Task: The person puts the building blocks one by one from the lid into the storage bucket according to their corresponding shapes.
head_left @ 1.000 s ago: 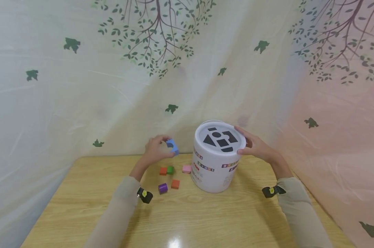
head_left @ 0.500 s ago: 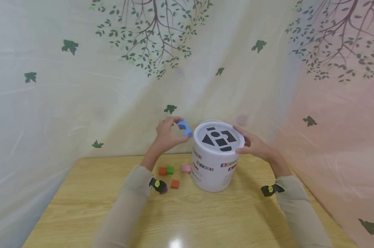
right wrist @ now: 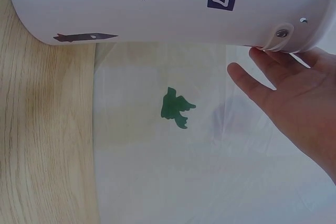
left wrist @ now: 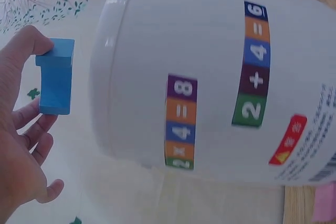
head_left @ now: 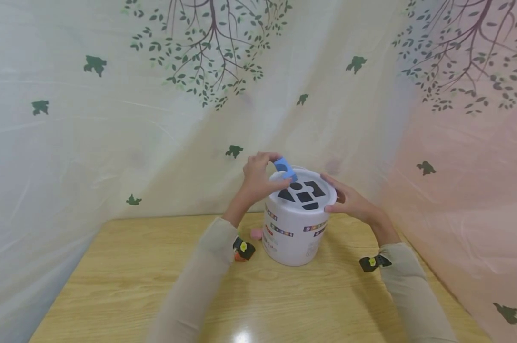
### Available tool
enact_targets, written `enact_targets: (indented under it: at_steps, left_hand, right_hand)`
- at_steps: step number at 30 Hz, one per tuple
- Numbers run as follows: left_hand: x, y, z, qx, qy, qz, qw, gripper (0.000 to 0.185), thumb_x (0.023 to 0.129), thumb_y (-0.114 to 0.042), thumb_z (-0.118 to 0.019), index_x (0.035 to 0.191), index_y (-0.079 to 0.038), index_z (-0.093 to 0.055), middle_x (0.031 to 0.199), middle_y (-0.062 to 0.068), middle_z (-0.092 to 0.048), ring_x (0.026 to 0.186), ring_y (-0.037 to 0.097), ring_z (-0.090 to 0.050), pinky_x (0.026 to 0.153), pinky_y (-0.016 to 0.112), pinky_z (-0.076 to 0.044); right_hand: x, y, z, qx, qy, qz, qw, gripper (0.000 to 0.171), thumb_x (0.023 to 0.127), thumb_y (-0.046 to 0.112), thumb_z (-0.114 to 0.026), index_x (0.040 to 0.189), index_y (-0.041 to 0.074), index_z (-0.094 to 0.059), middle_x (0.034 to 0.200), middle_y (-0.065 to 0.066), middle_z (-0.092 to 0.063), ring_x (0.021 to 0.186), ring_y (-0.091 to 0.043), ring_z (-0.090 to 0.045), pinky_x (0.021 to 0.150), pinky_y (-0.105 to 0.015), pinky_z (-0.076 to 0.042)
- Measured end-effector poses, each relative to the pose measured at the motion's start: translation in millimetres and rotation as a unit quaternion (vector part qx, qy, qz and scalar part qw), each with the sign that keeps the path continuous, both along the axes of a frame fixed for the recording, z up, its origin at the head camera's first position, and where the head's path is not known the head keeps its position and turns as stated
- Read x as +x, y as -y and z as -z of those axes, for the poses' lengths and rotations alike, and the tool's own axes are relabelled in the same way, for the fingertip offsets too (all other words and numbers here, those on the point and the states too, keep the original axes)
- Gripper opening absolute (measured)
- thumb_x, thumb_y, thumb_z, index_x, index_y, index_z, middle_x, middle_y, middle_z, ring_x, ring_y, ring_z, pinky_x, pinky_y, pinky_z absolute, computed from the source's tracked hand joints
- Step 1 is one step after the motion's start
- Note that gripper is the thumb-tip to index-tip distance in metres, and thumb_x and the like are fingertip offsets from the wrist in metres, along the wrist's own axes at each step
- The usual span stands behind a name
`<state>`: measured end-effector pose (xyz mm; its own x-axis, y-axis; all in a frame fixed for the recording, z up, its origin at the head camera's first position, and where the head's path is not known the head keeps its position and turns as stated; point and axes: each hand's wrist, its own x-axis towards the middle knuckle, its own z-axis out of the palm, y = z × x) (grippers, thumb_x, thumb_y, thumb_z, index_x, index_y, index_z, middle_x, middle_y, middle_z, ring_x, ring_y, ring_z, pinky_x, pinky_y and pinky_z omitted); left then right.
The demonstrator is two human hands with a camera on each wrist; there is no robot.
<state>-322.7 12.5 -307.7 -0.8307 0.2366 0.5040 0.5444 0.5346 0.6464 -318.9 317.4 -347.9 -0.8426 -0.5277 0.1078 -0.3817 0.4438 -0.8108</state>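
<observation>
Left hand [head_left: 258, 178] has carried one blue block [head_left: 285, 168], pinched, over the one white bucket [head_left: 293, 228]; right hand [head_left: 348, 202], fingers spread, steadies its 3 o'clock rim.

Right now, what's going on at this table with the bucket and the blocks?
A person's left hand pinches a blue arch-shaped block just above the lid of a white bucket, near its shape cut-outs. The right hand rests with straight fingers against the bucket's rim. A pink block lies on the wooden table beside the bucket.
</observation>
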Motion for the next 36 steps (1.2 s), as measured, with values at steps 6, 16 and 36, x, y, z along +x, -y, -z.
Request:
enact_targets:
  at_steps: [6, 16, 36]
  left_hand:
    - [1.2, -21, -2.9, -0.012, 0.005, 0.009, 0.9999, 0.067, 0.081, -0.041, -0.083, 0.139, -0.017, -0.058, 0.133, 0.006, -0.059, 0.13, 0.028, -0.042, 0.112, 0.054, -0.03]
    - [-1.2, -49, 1.7, -0.066, 0.017, 0.001, 0.9977, 0.069, 0.084, -0.05, -0.079, 0.144, -0.023, -0.056, 0.14, 0.004, -0.057, 0.126, 0.025, -0.043, 0.106, 0.048, -0.034]
    - [-8.0, -73, 2.3, -0.154, 0.056, -0.025, 0.9862, 0.072, 0.085, -0.057, -0.076, 0.146, -0.027, -0.054, 0.146, 0.0, -0.055, 0.128, 0.026, -0.042, 0.111, 0.053, -0.032]
  right_hand:
    - [-0.9, -1, 1.7, 0.002, -0.002, -0.001, 1.0, 0.096, 0.093, 0.022, -0.072, 0.165, 0.016, -0.009, 0.17, -0.015, -0.019, 0.149, -0.046, -0.031, 0.113, -0.065, -0.034]
    - [-1.9, -2, 3.6, 0.004, -0.005, -0.002, 1.0, 0.096, 0.093, 0.022, -0.071, 0.165, 0.016, -0.009, 0.17, -0.015, -0.019, 0.149, -0.048, -0.031, 0.112, -0.068, -0.034]
    - [-1.9, -1, -3.7, 0.013, 0.004, -0.011, 1.0, 0.095, 0.093, 0.021, -0.072, 0.165, 0.026, -0.011, 0.171, -0.011, -0.017, 0.151, -0.047, -0.027, 0.113, -0.068, -0.031]
